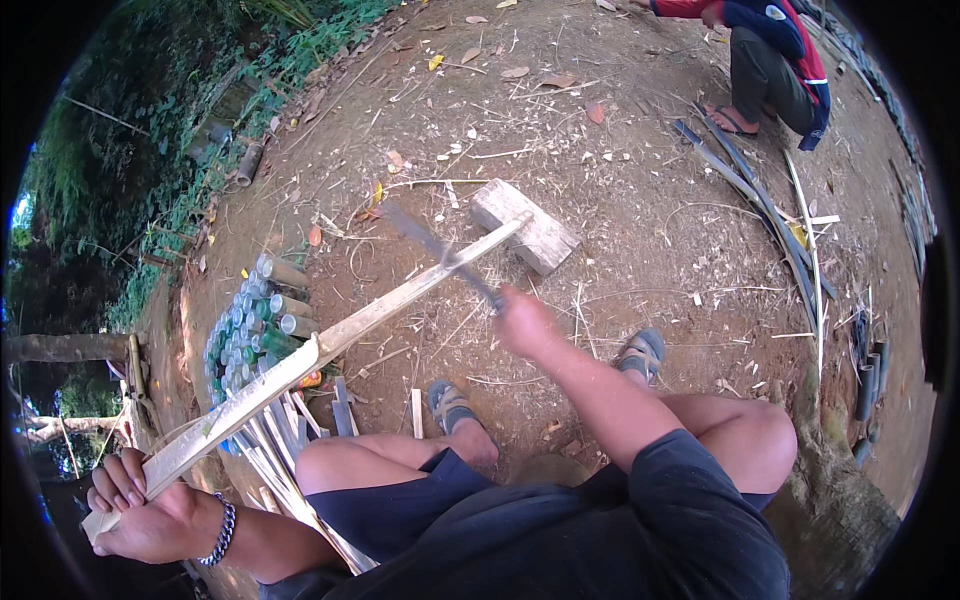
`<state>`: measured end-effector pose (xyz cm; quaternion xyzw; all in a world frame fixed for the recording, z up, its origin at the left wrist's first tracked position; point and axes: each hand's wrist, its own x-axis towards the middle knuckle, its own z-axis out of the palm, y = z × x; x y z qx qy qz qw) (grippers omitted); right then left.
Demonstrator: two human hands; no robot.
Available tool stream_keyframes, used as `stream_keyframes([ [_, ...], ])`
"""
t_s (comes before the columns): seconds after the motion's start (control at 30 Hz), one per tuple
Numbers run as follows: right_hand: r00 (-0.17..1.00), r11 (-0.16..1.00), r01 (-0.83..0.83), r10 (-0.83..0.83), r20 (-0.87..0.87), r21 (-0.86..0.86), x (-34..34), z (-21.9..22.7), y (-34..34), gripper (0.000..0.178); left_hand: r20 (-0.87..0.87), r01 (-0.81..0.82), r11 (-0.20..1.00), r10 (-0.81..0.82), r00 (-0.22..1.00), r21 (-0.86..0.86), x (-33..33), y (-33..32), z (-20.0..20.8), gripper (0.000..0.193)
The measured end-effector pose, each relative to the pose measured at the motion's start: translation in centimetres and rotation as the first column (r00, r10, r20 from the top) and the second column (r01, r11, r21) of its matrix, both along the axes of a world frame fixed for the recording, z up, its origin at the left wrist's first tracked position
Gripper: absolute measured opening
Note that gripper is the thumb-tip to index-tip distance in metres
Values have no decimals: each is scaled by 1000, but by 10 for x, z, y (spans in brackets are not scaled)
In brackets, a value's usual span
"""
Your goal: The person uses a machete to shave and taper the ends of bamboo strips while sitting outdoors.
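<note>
Our left hand (150, 515) is closed around the near end of the long pale strip (260, 395), whose far end rests on the wooden block (545, 245), while our right hand (528, 322) is closed on the handle of a knife (425, 235) with its blade crossing the strip short of the block. We judge the work to be partway: the strip is already split to a long, narrow form, but a raised lump remains along it, so trimming appears left. We see loose slats (283, 480) beside our left leg, seemingly split already.
</note>
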<state>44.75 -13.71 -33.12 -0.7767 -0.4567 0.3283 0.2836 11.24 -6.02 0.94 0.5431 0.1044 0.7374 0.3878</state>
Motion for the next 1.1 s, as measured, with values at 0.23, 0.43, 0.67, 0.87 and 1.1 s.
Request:
stream_keyframes([
  [0.23, 979, 980, -201, 201, -40, 3, -23, 53, 8, 16, -123, 127, 992, -123, 985, 23, -23, 16, 8, 70],
  [0.43, 964, 947, 205, -239, -116, -249, 65, -58, 15, 22, -147, 116, 992, -122, 982, -45, -8, 25, 28, 72],
  [0.67, 968, 955, -234, 211, -139, -180, 26, 39, 27, 20, -112, 10, 1000, -10, 994, 0, -8, 41, 40, 23],
  [0.87, 973, 944, 174, -209, -98, -280, 109, -101, 4, 24, -114, -72, 995, 65, 991, -62, 21, 50, 45, 25],
  [1.1, 951, 952, -304, 301, -67, -36, 52, 2, 29, 23, -203, 7, 1000, -5, 979, 5, -3, 52, 59, 28],
])
